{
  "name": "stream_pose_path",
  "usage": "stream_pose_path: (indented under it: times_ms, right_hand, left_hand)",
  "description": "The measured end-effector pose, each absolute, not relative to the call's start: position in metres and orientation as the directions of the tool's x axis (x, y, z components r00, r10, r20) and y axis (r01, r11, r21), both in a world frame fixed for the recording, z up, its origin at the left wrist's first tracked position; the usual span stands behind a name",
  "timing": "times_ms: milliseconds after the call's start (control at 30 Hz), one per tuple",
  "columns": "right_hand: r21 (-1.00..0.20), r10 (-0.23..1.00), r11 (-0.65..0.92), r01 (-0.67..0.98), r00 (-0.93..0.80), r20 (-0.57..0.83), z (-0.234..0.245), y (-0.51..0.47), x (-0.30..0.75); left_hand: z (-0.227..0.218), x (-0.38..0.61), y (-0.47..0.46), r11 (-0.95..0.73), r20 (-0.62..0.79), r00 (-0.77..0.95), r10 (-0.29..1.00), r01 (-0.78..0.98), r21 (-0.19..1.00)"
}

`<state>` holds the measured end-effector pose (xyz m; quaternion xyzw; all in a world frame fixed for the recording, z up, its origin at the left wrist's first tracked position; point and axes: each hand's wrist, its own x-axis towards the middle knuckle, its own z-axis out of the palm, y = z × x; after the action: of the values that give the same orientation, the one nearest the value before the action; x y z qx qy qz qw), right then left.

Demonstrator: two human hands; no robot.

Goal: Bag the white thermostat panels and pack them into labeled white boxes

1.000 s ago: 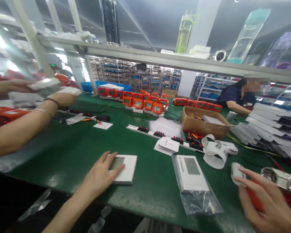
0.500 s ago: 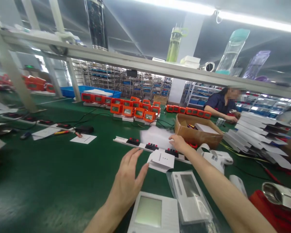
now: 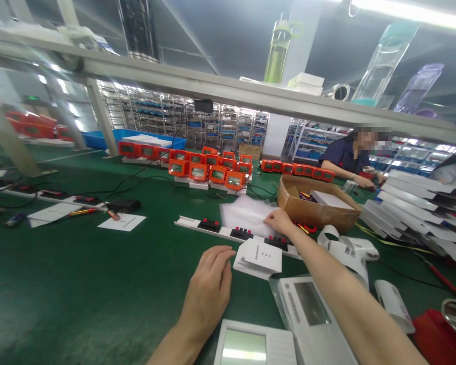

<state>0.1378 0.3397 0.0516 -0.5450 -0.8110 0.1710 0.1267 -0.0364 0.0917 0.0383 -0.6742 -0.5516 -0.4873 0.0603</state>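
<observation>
My right hand (image 3: 280,222) reaches forward, its fingers pinched at the right edge of a stack of thin translucent plastic bags (image 3: 247,212). Closer to me, my left hand (image 3: 210,284) hovers over the green table, fingers stretched out with nothing in them. Its fingertips come close to a small pile of folded white leaflets (image 3: 264,257); whether they touch is unclear. A white device with a pale screen (image 3: 245,344) lies at the bottom, partly cut off. Beside it, a second white device (image 3: 312,306) sits in a clear bag, partly covered by my right forearm.
A white rail with black red-buttoned terminals (image 3: 225,233) runs between bags and leaflets. Behind stand a cardboard box (image 3: 319,210) and orange-framed units (image 3: 209,170). White labels (image 3: 344,253) and stacked white sheets (image 3: 414,197) lie rightward. A shelf (image 3: 197,83) crosses overhead. A co-worker (image 3: 345,154) sits opposite.
My left hand's thumb and fingers have drawn closer together. My right hand stays at the bags, which have settled flatter. The view has shifted slightly, and the hand at the far left has left it.
</observation>
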Motion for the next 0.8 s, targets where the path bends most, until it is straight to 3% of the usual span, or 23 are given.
stream_pose_path:
  times_ms: [167,267,333,433,500,633,800]
  right_hand:
    - [-0.581,0.948,0.312,0.752,-0.283,0.142,0.08,0.329,0.138]
    - [-0.675,0.942,0.328,0.661,-0.287,0.177,0.103,0.311,0.134]
    - [-0.721,0.932,0.343,0.602,-0.314,0.181,0.114,0.291,0.126]
    - [-0.761,0.916,0.364,0.537,-0.356,0.186,0.119,0.254,0.11]
    - [-0.768,0.904,0.383,0.513,-0.379,0.197,0.117,0.228,0.098]
    - [-0.738,0.878,0.436,0.515,-0.425,0.221,0.106,0.19,0.078]
    - [-0.65,0.854,0.499,0.573,-0.45,0.259,0.104,0.187,0.07]
  left_hand:
    - [0.038,-0.036,0.093,-0.378,0.702,-0.137,0.699,0.763,0.525]
    - [0.042,-0.034,0.092,-0.337,0.617,-0.214,0.757,0.681,0.65]
    - [0.047,-0.032,0.091,-0.292,0.498,-0.28,0.82,0.545,0.786]
    - [0.054,-0.028,0.091,-0.213,0.27,-0.319,0.908,0.204,0.956]
    - [0.056,-0.026,0.092,-0.179,0.182,-0.297,0.937,0.036,0.983]
    - [0.054,-0.03,0.096,-0.123,0.081,-0.272,0.959,-0.14,0.982]
    - [0.046,-0.041,0.102,-0.064,-0.026,-0.335,0.942,-0.254,0.965]
